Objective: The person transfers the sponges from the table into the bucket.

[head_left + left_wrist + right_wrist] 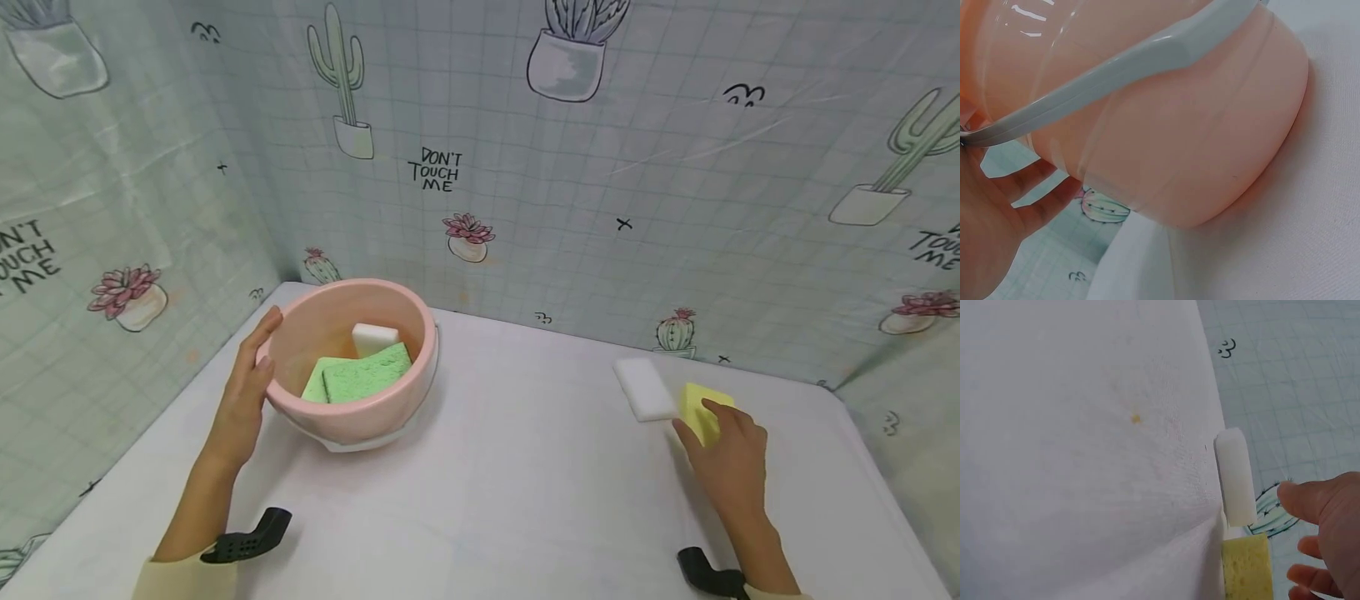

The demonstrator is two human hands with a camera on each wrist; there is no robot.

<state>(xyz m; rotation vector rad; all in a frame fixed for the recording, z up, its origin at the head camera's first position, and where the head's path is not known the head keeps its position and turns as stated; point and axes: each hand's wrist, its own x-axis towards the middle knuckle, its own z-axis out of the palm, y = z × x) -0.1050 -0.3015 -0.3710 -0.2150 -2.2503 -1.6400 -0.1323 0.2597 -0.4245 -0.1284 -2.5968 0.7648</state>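
Observation:
A pink bucket [390, 417] stands at the left, holding two green sponges [367, 375] and a white sponge block [373, 337]. My left hand [243, 387] rests against the bucket's left side near the rim; in the left wrist view its fingers [1047, 203] extend along the outer wall, partly hidden behind it. At the right, my right hand [727, 454] is over a yellow sponge [693, 407], thumb and fingers spread apart. The right wrist view shows a gap between the hand [1341, 531] and the yellow sponge [1247, 569]. Beside that sponge lies a white sponge block [645, 389].
A white cloth-covered table [510, 483] spreads under everything, with its back edge close to a cactus-printed curtain [525, 192]. The same curtain runs along the left and right sides. The bucket's white handle [1116, 75] hangs down its front.

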